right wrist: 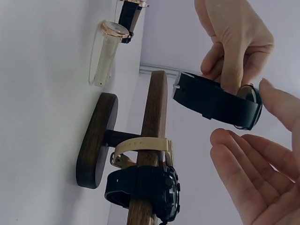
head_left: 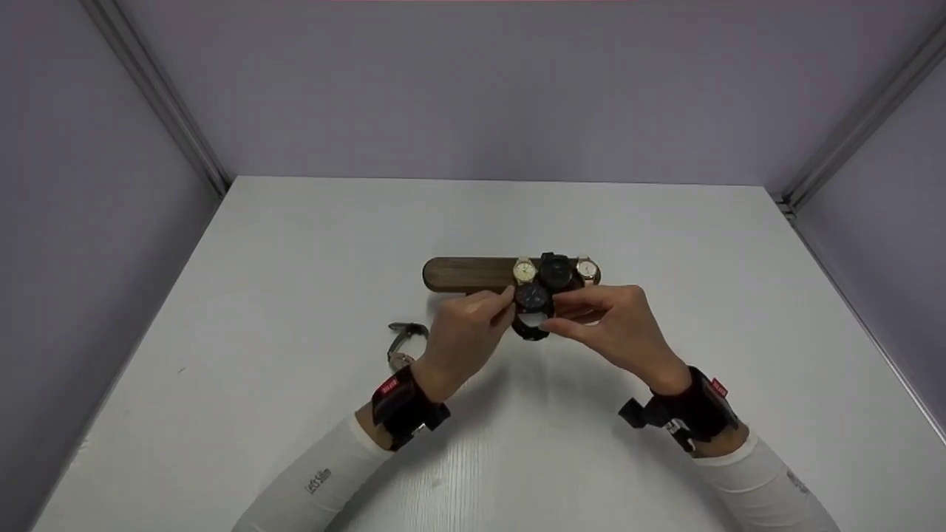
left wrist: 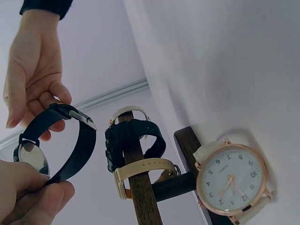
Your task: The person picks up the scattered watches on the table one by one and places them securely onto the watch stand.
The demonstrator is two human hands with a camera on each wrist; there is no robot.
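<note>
Fingers (head_left: 497, 301) of the left hand (head_left: 462, 336) pinch the round black watch with its dark looped strap (head_left: 532, 304). The right hand (head_left: 613, 325) pinches the strap too.

It hangs in the air at 6 o'clock from the long brown wooden watch stand (head_left: 462, 273), above the white bench (head_left: 295, 295).

The face points up. The strap runs toward the person.

It could slip and fall, because only fingertips hold it.

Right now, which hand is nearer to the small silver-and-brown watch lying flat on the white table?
Left. The left hand is just right of that watch; the right hand is farther right, beyond the black watch both hold.
</note>
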